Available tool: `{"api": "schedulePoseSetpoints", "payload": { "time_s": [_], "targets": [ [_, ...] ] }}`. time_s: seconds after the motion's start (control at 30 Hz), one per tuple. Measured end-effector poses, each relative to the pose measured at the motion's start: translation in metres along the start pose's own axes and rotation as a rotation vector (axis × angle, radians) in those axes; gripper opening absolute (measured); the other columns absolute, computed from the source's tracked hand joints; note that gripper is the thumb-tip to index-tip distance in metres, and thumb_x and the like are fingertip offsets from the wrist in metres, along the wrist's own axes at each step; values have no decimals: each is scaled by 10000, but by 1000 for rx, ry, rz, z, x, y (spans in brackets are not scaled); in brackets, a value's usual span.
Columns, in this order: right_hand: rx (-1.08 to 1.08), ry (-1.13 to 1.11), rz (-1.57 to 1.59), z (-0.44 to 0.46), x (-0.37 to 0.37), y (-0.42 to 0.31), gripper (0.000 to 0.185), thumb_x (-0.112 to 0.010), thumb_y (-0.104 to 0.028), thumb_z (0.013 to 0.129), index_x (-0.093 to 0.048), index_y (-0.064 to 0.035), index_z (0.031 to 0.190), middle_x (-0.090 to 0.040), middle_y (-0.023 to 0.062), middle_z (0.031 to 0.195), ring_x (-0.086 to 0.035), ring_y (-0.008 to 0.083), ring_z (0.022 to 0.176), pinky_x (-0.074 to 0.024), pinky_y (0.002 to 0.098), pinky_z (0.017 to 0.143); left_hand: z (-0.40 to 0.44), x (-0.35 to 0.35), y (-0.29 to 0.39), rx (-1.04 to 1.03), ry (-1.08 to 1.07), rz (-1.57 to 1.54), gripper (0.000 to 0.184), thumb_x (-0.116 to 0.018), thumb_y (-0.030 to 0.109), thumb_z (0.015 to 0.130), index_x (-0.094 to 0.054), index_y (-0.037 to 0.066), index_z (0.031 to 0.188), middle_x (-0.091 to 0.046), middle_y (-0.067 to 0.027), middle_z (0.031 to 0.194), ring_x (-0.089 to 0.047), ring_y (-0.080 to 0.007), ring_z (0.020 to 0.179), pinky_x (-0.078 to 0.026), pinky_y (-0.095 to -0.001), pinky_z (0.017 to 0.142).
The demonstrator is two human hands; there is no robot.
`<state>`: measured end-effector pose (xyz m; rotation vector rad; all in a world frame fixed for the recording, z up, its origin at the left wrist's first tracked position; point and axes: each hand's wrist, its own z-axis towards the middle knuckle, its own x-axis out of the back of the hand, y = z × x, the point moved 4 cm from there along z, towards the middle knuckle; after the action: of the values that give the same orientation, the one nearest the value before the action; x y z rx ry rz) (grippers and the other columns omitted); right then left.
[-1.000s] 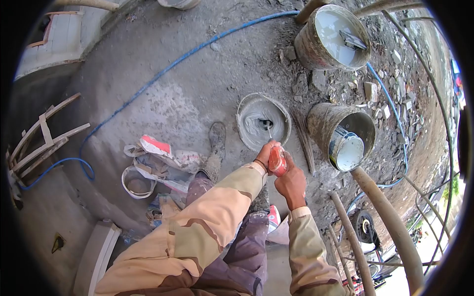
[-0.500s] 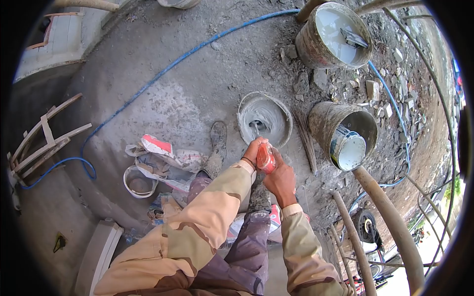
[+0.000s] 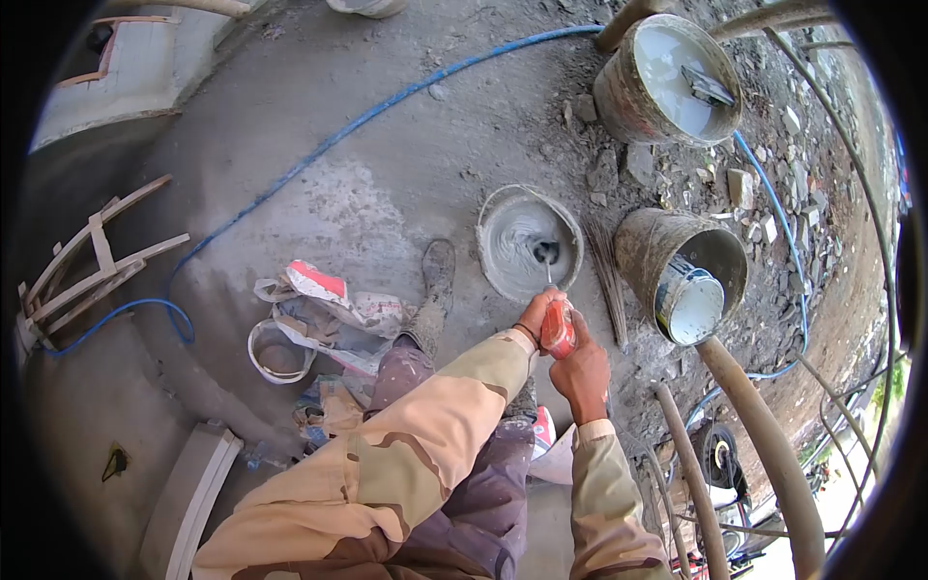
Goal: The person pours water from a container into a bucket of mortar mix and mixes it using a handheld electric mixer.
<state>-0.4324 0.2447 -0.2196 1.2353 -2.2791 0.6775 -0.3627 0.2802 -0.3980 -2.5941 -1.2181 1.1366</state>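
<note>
Both my hands are closed round a red power drill (image 3: 558,331). My left hand (image 3: 536,313) grips its front end, while my right hand (image 3: 582,377) wraps the rear. From the drill a thin metal mixing shaft (image 3: 549,274) runs down into wet grey mortar (image 3: 510,232). The mortar fills the lower part of a round bucket (image 3: 482,253) standing on the ground in front of me. A dark hollow surrounds the shaft at the right side of the mix; the shaft's lower end is hidden there.
A bundle of thin sticks (image 3: 606,280) lies right of the bucket. Beyond stand a bucket of cloudy water (image 3: 619,92) and a large bucket (image 3: 638,242) holding a smaller pail (image 3: 694,307). Torn bags (image 3: 372,314) lie left. A blue hose (image 3: 358,121) crosses the ground. Wooden poles (image 3: 764,425) stand right.
The drill and both hands have shifted right relative to the bucket. The shaft and its hollow have moved from the lower middle of the mortar to its right side.
</note>
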Motion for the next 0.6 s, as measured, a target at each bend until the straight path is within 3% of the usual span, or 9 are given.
{"api": "schedulePoseSetpoints", "payload": {
  "time_s": [0.03,0.2,0.3,0.33,0.6],
  "targets": [
    [-21,-28,-38,-3,-5,1,717,-652,-88,797,-528,-191,1495,-728,281,997,-698,478,952,-552,548,827,3,13,-7,-13,75,17,334,-606,439,925,-630,118,835,-666,-77,773,-652,-256,645,-552,-415,626],
    [87,17,35,-13,-36,0,751,-690,-52,780,-516,-200,1496,-736,261,915,-707,485,890,-547,558,764,-19,37,-10,-136,113,43,308,-651,416,906,-642,128,799,-656,-51,725,-617,-210,604,-518,-376,595],
    [63,1,0,-22,-29,-29,635,-643,-29,816,-573,-143,1436,-726,278,1056,-692,474,1004,-535,552,830,-12,52,3,-249,129,97,291,-648,406,896,-622,142,775,-623,-24,688,-573,-185,568,-465,-352,566],
    [109,-3,11,-22,-32,-36,635,-643,-29,816,-573,-143,1436,-726,278,1056,-692,474,1004,-535,552,830,-20,44,7,-223,153,67,338,-653,472,840,-597,160,725,-603,-26,660,-561,-202,540,-460,-372,544],
    [316,116,59,-2,-13,-45,582,-653,-27,805,-627,-121,1379,-736,254,1055,-692,464,1015,-532,519,844,-18,3,33,-318,92,0,382,-635,531,829,-570,186,679,-583,-12,633,-539,-197,538,-430,-387,554]
  ]
}}
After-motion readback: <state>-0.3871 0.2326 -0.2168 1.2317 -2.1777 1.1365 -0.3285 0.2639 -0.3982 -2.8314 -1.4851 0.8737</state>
